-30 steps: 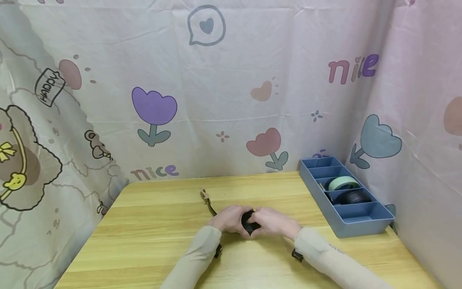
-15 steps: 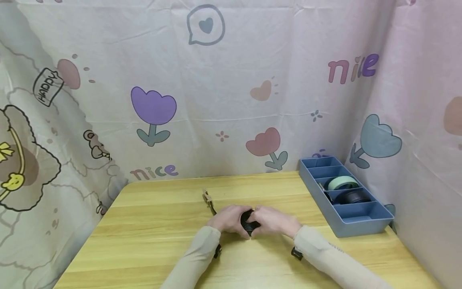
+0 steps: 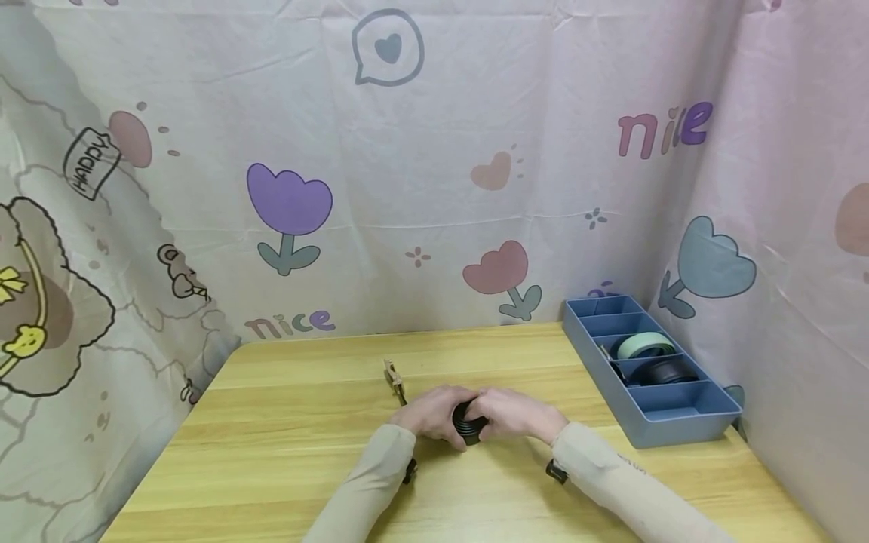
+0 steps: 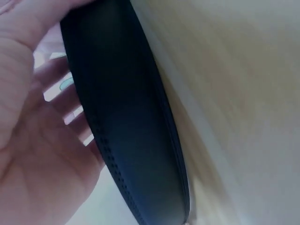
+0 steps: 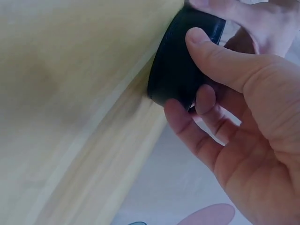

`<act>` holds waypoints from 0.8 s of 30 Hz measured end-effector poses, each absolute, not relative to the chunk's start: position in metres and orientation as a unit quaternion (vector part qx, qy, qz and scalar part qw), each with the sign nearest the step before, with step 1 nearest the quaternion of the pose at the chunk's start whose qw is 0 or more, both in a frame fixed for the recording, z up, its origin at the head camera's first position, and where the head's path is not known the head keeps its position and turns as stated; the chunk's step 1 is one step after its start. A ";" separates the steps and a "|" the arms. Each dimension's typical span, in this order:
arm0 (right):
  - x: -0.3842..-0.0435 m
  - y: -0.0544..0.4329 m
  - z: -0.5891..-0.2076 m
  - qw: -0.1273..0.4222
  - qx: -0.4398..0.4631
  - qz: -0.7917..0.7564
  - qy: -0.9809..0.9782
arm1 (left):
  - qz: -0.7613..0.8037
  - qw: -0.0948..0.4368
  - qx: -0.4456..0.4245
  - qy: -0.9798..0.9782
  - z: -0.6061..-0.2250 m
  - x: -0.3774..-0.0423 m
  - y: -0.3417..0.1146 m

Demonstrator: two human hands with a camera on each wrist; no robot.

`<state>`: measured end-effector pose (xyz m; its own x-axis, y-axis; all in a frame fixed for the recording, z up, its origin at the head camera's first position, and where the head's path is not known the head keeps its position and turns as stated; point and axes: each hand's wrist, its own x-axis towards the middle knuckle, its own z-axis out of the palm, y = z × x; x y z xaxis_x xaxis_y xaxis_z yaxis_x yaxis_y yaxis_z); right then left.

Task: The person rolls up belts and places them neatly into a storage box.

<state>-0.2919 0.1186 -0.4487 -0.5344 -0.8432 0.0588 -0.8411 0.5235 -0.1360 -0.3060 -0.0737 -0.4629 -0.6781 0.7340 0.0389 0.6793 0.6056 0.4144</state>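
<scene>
A black leather belt [image 3: 468, 431], partly coiled into a roll, stands on edge on the table between both hands. Its tail with the gold-coloured buckle [image 3: 394, 378] lies beyond the left hand, pointing away. My left hand [image 3: 434, 415] curves round the left side of the roll. In the left wrist view a stitched stretch of the belt [image 4: 126, 112] runs past the palm and thumb. My right hand [image 3: 516, 415] grips the roll from the right; in the right wrist view its thumb presses the outer face of the belt [image 5: 171, 70]. Some fingertips are hidden behind the coil.
At the right edge of the wooden table [image 3: 285, 437] stands a blue-grey divided box [image 3: 679, 434]. Inside it are a light green roll [image 3: 645, 344] and a black roll [image 3: 665, 370] in separate compartments. Patterned curtains [image 3: 407, 188] enclose the back and sides.
The buckle end has slid a little nearer to the hands and to the right. Both hands stay almost in place, fingers shifting slightly around the roll.
</scene>
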 end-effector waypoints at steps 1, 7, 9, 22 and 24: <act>-0.291 0.118 -0.449 0.004 -0.478 -0.077 0.875 | 0.201 0.066 0.392 0.895 -0.463 -0.306 -0.073; -0.286 0.112 -0.456 -0.046 -0.466 -0.070 0.881 | 0.161 0.042 0.368 0.915 -0.464 -0.304 -0.072; -0.284 0.113 -0.456 -0.057 -0.473 -0.058 0.877 | 0.165 0.049 0.371 0.913 -0.463 -0.304 -0.074; -0.287 0.119 -0.454 -0.044 -0.482 -0.053 0.873 | 0.146 0.065 0.355 0.921 -0.456 -0.302 -0.072; -0.284 0.116 -0.457 -0.055 -0.467 -0.062 0.880 | 0.119 0.046 0.340 0.932 -0.455 -0.300 -0.069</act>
